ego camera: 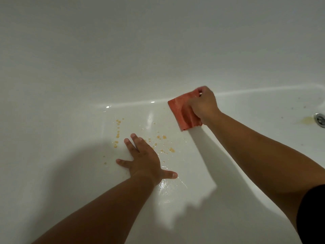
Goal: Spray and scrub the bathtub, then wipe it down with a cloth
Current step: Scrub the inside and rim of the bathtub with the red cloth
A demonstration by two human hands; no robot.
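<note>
The white bathtub [70, 120] fills the view, its floor wet and shiny in the middle. Orange-yellow spots [163, 137] lie scattered on the wet floor. My right hand [204, 104] grips a folded orange-red cloth [182, 113] and holds it against the tub floor near the far wall, right of the spots. My left hand [146, 161] rests flat on the tub floor with fingers spread, among the spots.
The metal drain [320, 119] sits at the right edge with a yellowish stain [306, 120] beside it. Small dark specks dot the floor near the drain. The tub's far wall rises across the upper half of the view.
</note>
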